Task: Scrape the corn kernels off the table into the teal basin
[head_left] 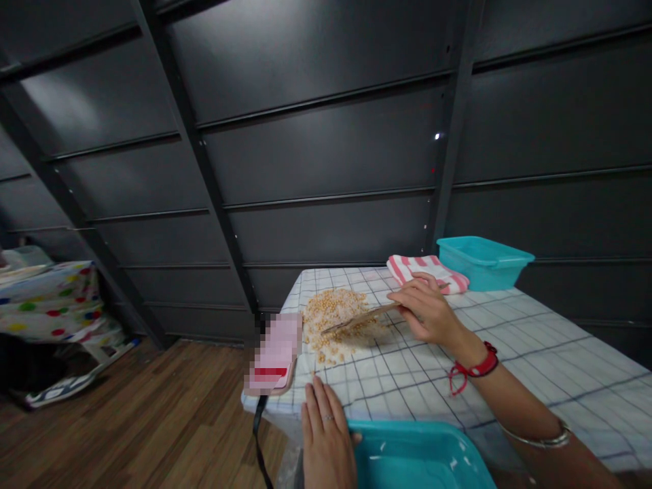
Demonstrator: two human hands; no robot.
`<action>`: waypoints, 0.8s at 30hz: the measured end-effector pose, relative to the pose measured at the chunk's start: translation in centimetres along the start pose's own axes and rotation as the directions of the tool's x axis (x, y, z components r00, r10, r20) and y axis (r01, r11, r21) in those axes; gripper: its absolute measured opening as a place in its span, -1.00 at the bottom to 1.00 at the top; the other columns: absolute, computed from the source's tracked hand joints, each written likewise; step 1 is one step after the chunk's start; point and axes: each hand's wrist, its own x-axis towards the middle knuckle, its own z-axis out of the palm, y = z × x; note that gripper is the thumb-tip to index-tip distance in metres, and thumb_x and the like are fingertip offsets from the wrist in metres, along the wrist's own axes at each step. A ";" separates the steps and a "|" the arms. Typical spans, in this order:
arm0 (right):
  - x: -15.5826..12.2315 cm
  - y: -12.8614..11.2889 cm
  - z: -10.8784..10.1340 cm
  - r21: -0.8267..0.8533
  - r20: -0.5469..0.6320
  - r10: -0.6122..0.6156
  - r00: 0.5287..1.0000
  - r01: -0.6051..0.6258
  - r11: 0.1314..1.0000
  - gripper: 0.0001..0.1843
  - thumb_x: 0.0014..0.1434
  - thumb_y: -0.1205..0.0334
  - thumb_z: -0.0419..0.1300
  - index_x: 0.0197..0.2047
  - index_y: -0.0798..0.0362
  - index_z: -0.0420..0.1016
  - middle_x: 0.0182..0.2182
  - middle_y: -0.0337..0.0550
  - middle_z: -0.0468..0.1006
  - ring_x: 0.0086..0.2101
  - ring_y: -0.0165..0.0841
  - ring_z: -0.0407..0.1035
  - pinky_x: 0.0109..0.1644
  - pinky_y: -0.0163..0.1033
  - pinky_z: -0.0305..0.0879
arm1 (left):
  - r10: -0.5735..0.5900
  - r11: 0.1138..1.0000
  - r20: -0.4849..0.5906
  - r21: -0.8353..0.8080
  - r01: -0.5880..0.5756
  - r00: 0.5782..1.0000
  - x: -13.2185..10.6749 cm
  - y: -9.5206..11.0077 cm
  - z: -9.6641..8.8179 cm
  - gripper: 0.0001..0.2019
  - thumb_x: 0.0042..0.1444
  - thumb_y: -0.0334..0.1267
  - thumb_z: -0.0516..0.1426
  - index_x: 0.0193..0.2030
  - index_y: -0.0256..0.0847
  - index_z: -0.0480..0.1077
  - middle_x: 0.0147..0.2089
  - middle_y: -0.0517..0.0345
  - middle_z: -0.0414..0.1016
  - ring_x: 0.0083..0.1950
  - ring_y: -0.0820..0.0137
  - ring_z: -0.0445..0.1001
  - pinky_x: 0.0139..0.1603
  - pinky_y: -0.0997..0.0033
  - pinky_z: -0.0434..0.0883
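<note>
A heap of small yellow beans (333, 319) lies on the checked tablecloth (509, 353). My right hand (428, 309) is closed round the handle of a flat wooden spatula (359, 319), whose blade rests across the heap. My left hand (326, 435) lies on the rim of a teal plastic tub (412, 455) at the table's near edge, with the fingers stretched forward and the thumb over the tub's edge. A red cord is tied round my right wrist, and a metal bangle sits further up the arm.
A second teal tub (483, 261) stands at the table's far corner beside a folded pink-and-white striped cloth (425, 268). A pink blurred object (275, 353) sits at the left table edge. Dark panelled wall behind; wooden floor and a spotted cloth (51, 299) at left.
</note>
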 end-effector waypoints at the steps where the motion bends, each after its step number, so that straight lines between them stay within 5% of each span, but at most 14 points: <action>1: 0.0 0.1 0.0 -0.004 -0.007 0.007 1.000 -0.007 1.000 -0.68 0.04 0.48 0.00 -0.16 0.03 0.39 -0.45 -0.23 0.47 -0.36 -0.31 0.29 -0.07 -0.02 0.11 | 0.000 1.000 0.001 -0.005 0.000 1.000 0.0 0.0 0.0 -0.51 0.08 -0.21 0.04 0.13 -0.44 0.30 0.23 -0.31 0.27 0.25 0.01 0.23 0.15 -0.02 0.30; 9: 0.2 -0.5 1.6 -0.051 0.047 0.013 0.999 -0.011 0.999 -0.67 0.04 0.51 -0.01 -0.17 0.06 0.41 -0.46 -0.20 0.48 -0.34 -0.29 0.28 -0.03 0.00 0.08 | -0.009 0.999 0.009 -0.051 0.009 1.000 0.0 -0.2 -0.1 -0.50 0.08 -0.17 0.06 0.13 -0.40 0.30 0.24 -0.28 0.27 0.26 0.01 0.21 0.17 -0.03 0.28; 15: 0.3 -0.5 0.0 -0.024 0.048 -0.017 0.999 0.018 1.000 -0.71 0.05 0.48 -0.01 -0.20 0.03 0.41 -0.47 -0.24 0.48 -0.36 -0.32 0.30 -0.06 -0.04 0.11 | -0.012 0.999 0.011 -0.035 0.013 1.000 0.1 0.0 -0.6 -0.53 0.08 -0.24 0.06 0.11 -0.46 0.31 0.22 -0.34 0.28 0.24 -0.01 0.24 0.15 -0.03 0.30; 24: 0.2 -0.4 1.1 -0.058 0.056 0.031 0.998 -0.027 0.998 -0.67 0.05 0.48 -0.01 -0.16 0.01 0.41 -0.45 -0.21 0.48 -0.35 -0.29 0.29 -0.03 0.01 0.08 | 0.037 0.999 0.005 -0.040 -0.036 0.999 -0.1 -0.7 0.9 -0.51 0.09 -0.18 0.04 0.14 -0.36 0.30 0.23 -0.25 0.29 0.25 0.03 0.24 0.14 0.00 0.32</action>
